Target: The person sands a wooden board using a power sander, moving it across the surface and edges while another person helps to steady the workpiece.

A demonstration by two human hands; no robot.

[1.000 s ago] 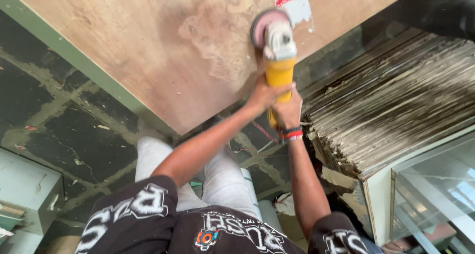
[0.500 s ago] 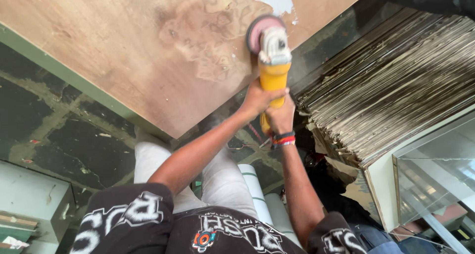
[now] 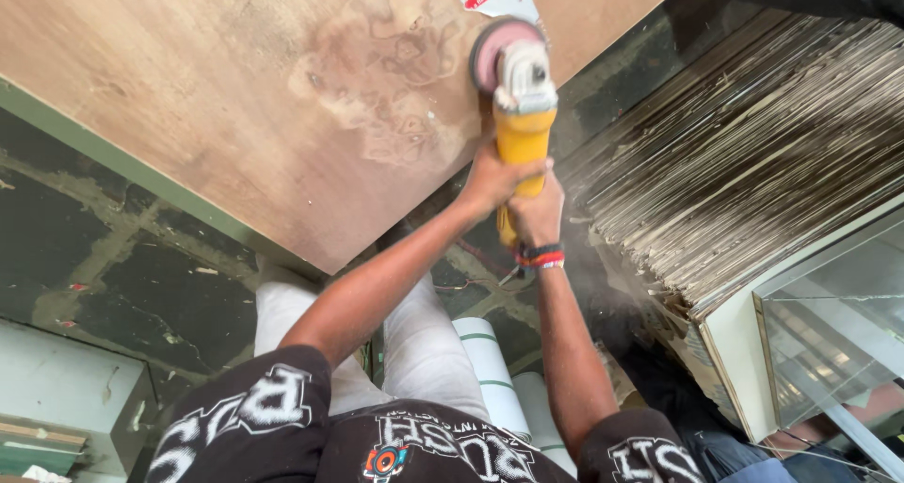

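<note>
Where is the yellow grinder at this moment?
In the head view, upper centre: the yellow grinder is gripped by both hands, its disc on the wooden board, left of the stacked sheets.

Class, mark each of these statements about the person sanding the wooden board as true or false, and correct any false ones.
1. Both hands, the left hand and the right hand, grip the yellow grinder. True.
2. The grinder's disc rests on the wooden board. True.
3. The right wrist is bare. False: it wears red and black wristbands.
4. The stack of sheets lies on the left of the board. False: it is on the right.
5. The grinder's body is blue. False: it is yellow.
</note>
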